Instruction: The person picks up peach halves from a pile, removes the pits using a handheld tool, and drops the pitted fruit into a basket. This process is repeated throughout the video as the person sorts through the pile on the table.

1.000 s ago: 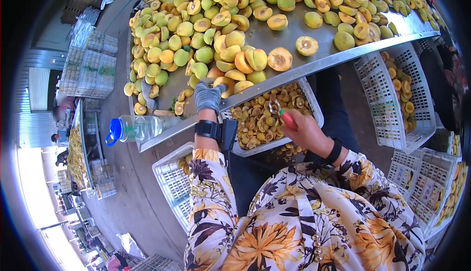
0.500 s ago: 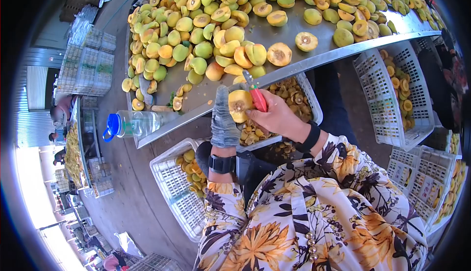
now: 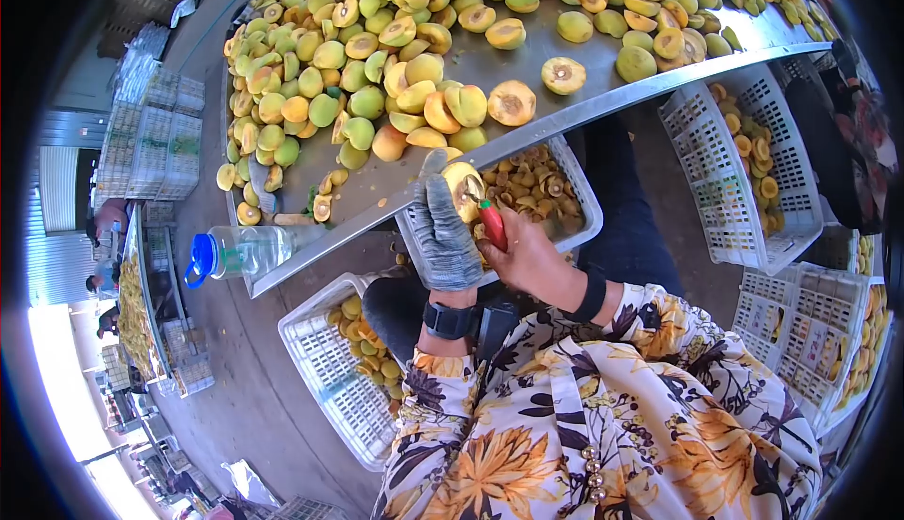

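Note:
My left hand [image 3: 446, 238], in a grey knit glove, is closed round a yellow peach half [image 3: 460, 179] with its cut face turned to the right. Bare and closed, my right hand [image 3: 540, 258] grips a small red-handled pitting tool [image 3: 492, 224]. The tool's metal tip meets the cut face at the brown centre. Both hands are just below the metal table's edge [image 3: 556, 132], over a white crate [image 3: 591, 226] of fruit pieces. Loose peach halves [image 3: 511, 103] lie on the table close beyond my hands.
A large heap of peach halves [image 3: 330, 54] covers much of the table. A clear bottle with a blue cap [image 3: 202, 258] lies by the left corner. White crates of fruit stand at lower left [image 3: 315, 360] and right [image 3: 692, 162]. Other people are at the far left.
My right hand has turned the tool so its tip, earlier pointing up past the fruit, now meets the cut face. My left hand has rotated, showing more of the glove.

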The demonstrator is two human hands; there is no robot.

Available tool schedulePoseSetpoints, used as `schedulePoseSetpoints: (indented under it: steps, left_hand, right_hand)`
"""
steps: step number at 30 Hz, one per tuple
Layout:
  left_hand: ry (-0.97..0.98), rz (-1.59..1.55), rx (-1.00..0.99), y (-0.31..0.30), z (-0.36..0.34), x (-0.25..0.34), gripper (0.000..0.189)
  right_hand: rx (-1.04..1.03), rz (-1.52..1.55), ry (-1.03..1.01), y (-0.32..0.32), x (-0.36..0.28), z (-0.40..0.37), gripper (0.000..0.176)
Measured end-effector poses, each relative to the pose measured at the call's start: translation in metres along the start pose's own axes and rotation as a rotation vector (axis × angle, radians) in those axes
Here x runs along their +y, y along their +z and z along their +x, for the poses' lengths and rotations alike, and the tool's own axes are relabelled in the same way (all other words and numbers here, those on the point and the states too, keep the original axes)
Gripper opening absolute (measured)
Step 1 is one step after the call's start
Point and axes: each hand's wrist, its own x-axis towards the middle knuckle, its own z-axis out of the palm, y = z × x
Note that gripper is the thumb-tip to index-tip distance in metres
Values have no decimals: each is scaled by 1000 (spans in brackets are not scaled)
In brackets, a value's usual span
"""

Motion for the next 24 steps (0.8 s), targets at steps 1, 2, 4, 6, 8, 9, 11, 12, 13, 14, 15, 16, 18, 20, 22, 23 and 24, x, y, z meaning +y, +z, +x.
schedulePoseSetpoints:
  steps: [1,2,4,6,8,9,11,12,13,14,15,16,18,20,22,23,24]
  left_hand:
    - [74,115,-44,8,-4,6,42]
    - [150,230,-86,14,-9,14,43]
    - [386,690,-86,23,-21,48,34]
    - [922,1384,-144,-1,-16,11,44]
    - [832,1290,-176,-9,-16,-8,54]
    - [608,972,-128,-5,-15,-8,36]
    - [327,551,-75,-7,-3,-18,31]
    - [327,554,-71,-11,2,-18,31]
    - [220,481,-171,-18,7,-16,30]
    - [113,405,-269,-26,10,-14,29]
    - [-223,52,-326,-17,10,16,28]
    - [-225,52,-320,-27,16,19,28]
    - [-86,414,-1028,-38,31,24,30]
    - [-706,427,-812,-31,35,32,30]
    - [-364,288,-765,-31,31,24,33]
    - [424,694,-909,-35,32,30,37]
    - [422,696,-908,-33,24,29,37]
  right_hand:
    - [25,21,-9,1,1,-2,28]
    - [27,19,-9,3,2,-3,28]
    - [67,0,70,7,2,-9,29]
    - [84,44,87,11,0,-13,28]
    - [101,88,103,14,3,-15,28]
    - [101,102,76,16,5,-15,25]
    - [94,119,49,19,10,-17,22]
    - [10,70,36,16,10,-18,21]
    - [-75,21,22,13,9,-18,20]
    - [-81,23,22,11,9,-18,20]
    - [-168,-3,-5,8,9,-16,20]
    - [-255,-29,-29,5,10,-16,19]
    - [-316,-71,-57,2,18,-21,18]
    - [-388,-48,-98,0,20,-22,16]
    - [-397,-14,-90,-3,23,-16,15]
    - [-405,20,-76,-4,24,-14,15]
    - [-406,22,-76,-4,23,-12,15]
